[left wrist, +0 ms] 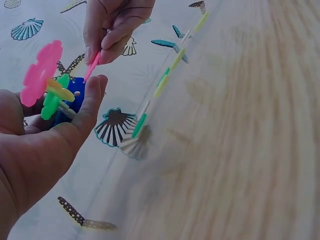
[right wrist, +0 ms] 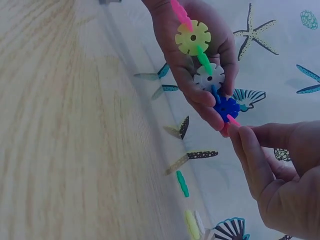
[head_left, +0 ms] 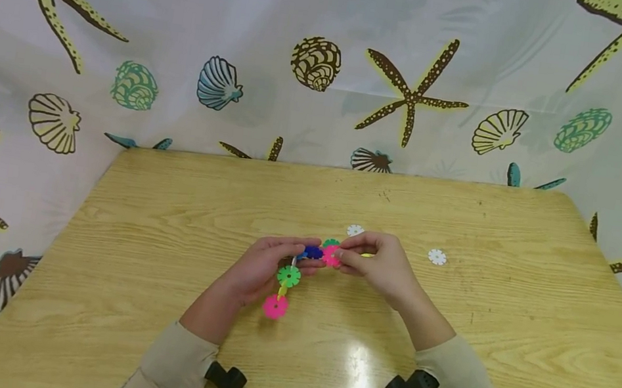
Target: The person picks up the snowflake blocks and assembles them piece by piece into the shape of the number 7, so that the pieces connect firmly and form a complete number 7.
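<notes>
My left hand [head_left: 259,272] holds a chain of notched plastic discs slotted edge to edge. From its hanging end, the chain has a pink disc [head_left: 274,307], a yellow disc [right wrist: 193,37], a green disc [head_left: 289,276], a white disc [right wrist: 209,77], a light blue disc [right wrist: 215,94] and a dark blue disc [right wrist: 227,109]. Left fingers and thumb lie around the blue end. Between thumb and fingertips, my right hand [head_left: 387,268] pinches another pink disc [head_left: 331,256]. In both wrist views its edge meets the dark blue disc's rim.
Loose discs lie on the wooden table [head_left: 167,200] beyond the hands: a white disc [head_left: 437,257] at right, another white disc [head_left: 355,230], a green disc [head_left: 331,243] and a partly hidden yellow disc [head_left: 367,255]. A shell-patterned cloth [head_left: 264,101] hangs behind the table.
</notes>
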Demonstrator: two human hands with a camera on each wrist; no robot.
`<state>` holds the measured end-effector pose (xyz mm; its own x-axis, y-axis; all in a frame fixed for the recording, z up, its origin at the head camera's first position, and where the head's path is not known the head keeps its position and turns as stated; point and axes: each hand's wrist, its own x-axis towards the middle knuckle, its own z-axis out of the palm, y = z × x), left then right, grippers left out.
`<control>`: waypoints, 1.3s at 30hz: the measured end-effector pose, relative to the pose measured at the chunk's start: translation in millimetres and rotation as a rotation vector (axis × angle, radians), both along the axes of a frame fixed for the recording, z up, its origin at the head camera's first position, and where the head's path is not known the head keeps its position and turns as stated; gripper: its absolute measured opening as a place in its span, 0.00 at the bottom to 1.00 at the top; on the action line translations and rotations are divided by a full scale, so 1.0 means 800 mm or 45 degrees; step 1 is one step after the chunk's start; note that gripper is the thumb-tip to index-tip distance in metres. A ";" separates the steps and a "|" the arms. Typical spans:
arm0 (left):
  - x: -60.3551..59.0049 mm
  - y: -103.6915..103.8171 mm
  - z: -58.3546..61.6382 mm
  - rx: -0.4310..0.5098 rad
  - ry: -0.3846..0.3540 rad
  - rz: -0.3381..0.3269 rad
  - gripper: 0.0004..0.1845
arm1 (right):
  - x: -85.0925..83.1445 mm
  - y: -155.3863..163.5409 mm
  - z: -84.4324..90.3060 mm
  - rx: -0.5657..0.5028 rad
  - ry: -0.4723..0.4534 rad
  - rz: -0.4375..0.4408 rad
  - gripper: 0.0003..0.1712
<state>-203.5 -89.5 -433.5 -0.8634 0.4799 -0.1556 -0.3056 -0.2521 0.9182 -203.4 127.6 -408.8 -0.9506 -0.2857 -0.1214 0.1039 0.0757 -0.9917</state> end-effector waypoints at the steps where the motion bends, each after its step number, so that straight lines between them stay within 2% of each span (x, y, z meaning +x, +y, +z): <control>1: 0.000 0.001 0.000 0.006 0.003 -0.001 0.19 | 0.000 0.000 0.000 -0.013 -0.012 0.001 0.11; 7: 0.002 0.003 0.003 0.036 0.024 -0.018 0.19 | -0.001 0.001 0.001 -0.096 -0.091 -0.003 0.10; 12: 0.003 0.004 0.002 0.022 0.042 -0.030 0.20 | -0.001 -0.001 -0.003 -0.121 -0.094 -0.010 0.11; 16: 0.004 0.005 0.002 -0.026 0.080 -0.049 0.20 | -0.001 -0.002 -0.005 -0.140 -0.121 -0.036 0.12; 22: 0.004 0.007 -0.001 -0.056 0.180 -0.121 0.20 | 0.000 -0.002 -0.004 -0.169 -0.189 -0.100 0.12; 26: 0.004 0.008 -0.003 -0.057 0.210 -0.149 0.20 | 0.001 -0.001 -0.006 -0.200 -0.222 -0.103 0.13; 30: 0.005 0.011 -0.004 0.017 0.180 -0.139 0.21 | 0.001 0.000 -0.005 -0.227 -0.225 -0.107 0.15; 36: 0.007 0.019 0.000 0.207 -0.007 -0.082 0.20 | 0.000 0.006 0.001 -0.221 -0.186 -0.070 0.15; 39: 0.008 0.018 0.001 0.209 -0.046 -0.062 0.20 | 0.002 0.002 0.000 -0.212 -0.179 -0.064 0.15</control>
<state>-197.0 -74.8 -432.3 -0.8338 0.5425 -0.1023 -0.3534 -0.3822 0.8539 -201.8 128.9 -408.5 -0.9412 -0.2655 -0.2091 0.2418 -0.0966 -0.9655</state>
